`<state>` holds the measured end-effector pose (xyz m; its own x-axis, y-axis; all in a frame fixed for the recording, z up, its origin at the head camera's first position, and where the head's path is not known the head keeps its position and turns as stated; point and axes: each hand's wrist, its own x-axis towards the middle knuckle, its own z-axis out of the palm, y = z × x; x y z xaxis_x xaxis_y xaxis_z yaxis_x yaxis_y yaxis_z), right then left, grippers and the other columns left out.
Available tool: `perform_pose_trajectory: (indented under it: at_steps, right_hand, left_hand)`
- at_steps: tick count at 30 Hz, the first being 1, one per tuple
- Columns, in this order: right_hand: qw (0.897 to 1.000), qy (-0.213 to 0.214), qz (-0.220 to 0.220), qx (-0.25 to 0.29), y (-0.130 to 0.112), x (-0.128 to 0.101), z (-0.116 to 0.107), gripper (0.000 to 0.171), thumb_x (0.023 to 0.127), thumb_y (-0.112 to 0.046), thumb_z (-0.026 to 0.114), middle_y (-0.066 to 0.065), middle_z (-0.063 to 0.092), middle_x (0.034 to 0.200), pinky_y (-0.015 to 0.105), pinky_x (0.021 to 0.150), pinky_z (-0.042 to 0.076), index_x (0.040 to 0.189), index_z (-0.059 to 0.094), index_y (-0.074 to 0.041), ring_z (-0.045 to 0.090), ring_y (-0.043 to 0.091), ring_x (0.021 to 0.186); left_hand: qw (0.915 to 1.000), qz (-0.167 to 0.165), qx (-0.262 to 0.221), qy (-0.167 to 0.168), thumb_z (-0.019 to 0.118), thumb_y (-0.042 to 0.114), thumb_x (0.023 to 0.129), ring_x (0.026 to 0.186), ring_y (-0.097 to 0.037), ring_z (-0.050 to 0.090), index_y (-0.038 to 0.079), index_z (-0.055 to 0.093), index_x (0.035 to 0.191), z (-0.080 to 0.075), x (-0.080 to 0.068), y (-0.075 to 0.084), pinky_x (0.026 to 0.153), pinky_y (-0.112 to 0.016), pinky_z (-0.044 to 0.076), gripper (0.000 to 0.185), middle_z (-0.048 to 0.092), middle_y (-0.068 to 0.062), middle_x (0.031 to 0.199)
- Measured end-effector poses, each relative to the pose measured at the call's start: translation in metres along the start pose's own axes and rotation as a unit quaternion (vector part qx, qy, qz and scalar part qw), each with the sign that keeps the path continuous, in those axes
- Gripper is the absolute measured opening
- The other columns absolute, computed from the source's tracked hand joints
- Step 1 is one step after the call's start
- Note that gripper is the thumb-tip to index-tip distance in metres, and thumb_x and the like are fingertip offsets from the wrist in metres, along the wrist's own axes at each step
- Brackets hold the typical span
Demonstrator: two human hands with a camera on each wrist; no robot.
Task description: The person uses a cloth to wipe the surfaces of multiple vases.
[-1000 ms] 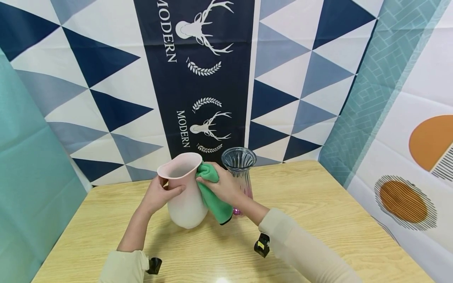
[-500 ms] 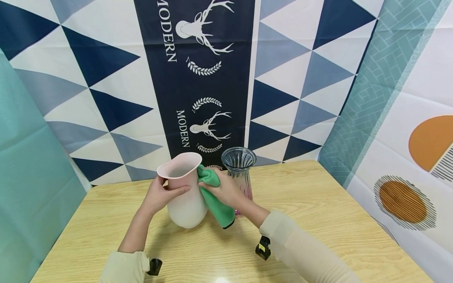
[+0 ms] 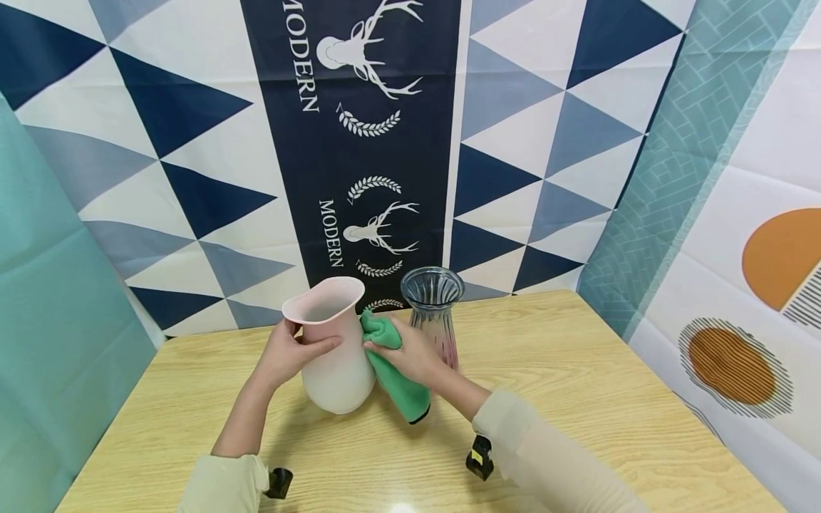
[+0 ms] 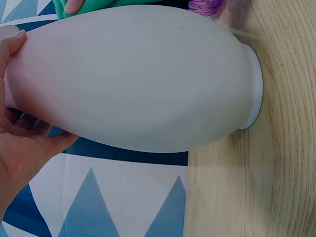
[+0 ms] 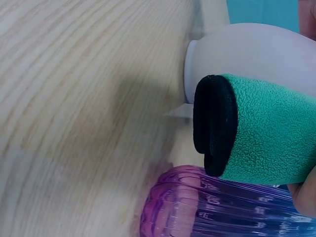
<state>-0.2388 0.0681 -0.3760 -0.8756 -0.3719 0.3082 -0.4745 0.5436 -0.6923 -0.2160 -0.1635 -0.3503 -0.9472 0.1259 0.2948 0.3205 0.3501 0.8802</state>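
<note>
Left hand (image 3: pixel 286 354) gripping neck of pink vase (image 3: pixel 335 349), thumb across front. Right hand (image 3: pixel 410 353) closed around green cloth (image 3: pixel 394 374), pressed against right side of pink vase. Glass vase (image 3: pixel 435 306) just beside pink vase, behind right hand, both upright on wooden table (image 3: pixel 577 370).

"MODERN" twice, on backdrop banner (image 3: pixel 359 142)

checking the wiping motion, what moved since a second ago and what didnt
The right hand slid the green cloth down the pink vase, from near the rim toward the belly. The left hand kept its grip on the vase; the glass vase stayed put.
</note>
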Motion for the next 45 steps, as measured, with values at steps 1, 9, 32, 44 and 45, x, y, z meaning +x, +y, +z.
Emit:
perform_pose_trajectory:
  at_steps: [1, 9, 32, 44, 45]
  right_hand:
    - [1.000, -0.001, 0.002, -0.001, 0.001, -0.001, 0.001, 0.045, 0.086, -0.047, 0.061, 0.000, 0.065, 0.095, 0.023, 0.060, 0.049, 0.122, 0.053, -0.020, 0.058, 0.010, 0.076]
    - [1.000, 0.006, 0.010, -0.001, 0.007, -0.006, 0.008, 0.048, 0.086, -0.046, 0.061, 0.001, 0.064, 0.104, 0.025, 0.068, 0.048, 0.126, 0.051, -0.021, 0.058, 0.013, 0.085]
    - [0.999, 0.026, 0.027, 0.004, 0.020, -0.018, 0.023, 0.050, 0.086, -0.045, 0.061, 0.005, 0.064, 0.118, 0.033, 0.079, 0.051, 0.128, 0.052, -0.019, 0.061, 0.018, 0.100]
    - [0.999, 0.023, 0.022, -0.009, 0.020, -0.022, 0.026, 0.050, 0.086, -0.044, 0.062, 0.005, 0.064, 0.118, 0.034, 0.078, 0.051, 0.128, 0.053, -0.018, 0.062, 0.020, 0.100]
    - [0.999, 0.023, 0.024, -0.006, 0.020, -0.022, 0.025, 0.051, 0.086, -0.044, 0.062, 0.005, 0.064, 0.119, 0.034, 0.078, 0.051, 0.128, 0.053, -0.018, 0.062, 0.020, 0.100]
  left_hand:
    - [1.0000, 0.000, 0.001, -0.001, 0.079, 0.019, 0.075, 0.115, -0.025, 0.049, 0.014, 0.043, 0.132, 0.000, 0.000, 0.000, 0.096, -0.047, 0.046, 0.068, 0.050, -0.011, 0.128]
    - [1.0000, -0.007, -0.005, 0.003, 0.077, 0.016, 0.078, 0.118, -0.029, 0.048, 0.011, 0.039, 0.135, 0.002, -0.003, 0.002, 0.098, -0.050, 0.045, 0.069, 0.048, -0.014, 0.130]
    - [0.9988, -0.037, 0.021, 0.025, 0.082, 0.026, 0.072, 0.118, -0.027, 0.046, 0.017, 0.038, 0.135, 0.004, -0.006, 0.004, 0.098, -0.049, 0.046, 0.078, 0.046, -0.009, 0.129]
    - [0.9994, -0.032, 0.010, 0.011, 0.081, 0.025, 0.073, 0.121, -0.029, 0.046, 0.016, 0.038, 0.136, -0.001, -0.005, 0.001, 0.099, -0.051, 0.044, 0.076, 0.045, -0.010, 0.132]
    - [0.9994, -0.032, 0.011, 0.011, 0.081, 0.025, 0.073, 0.121, -0.029, 0.046, 0.015, 0.038, 0.135, -0.001, -0.004, 0.001, 0.099, -0.051, 0.044, 0.076, 0.045, -0.010, 0.132]
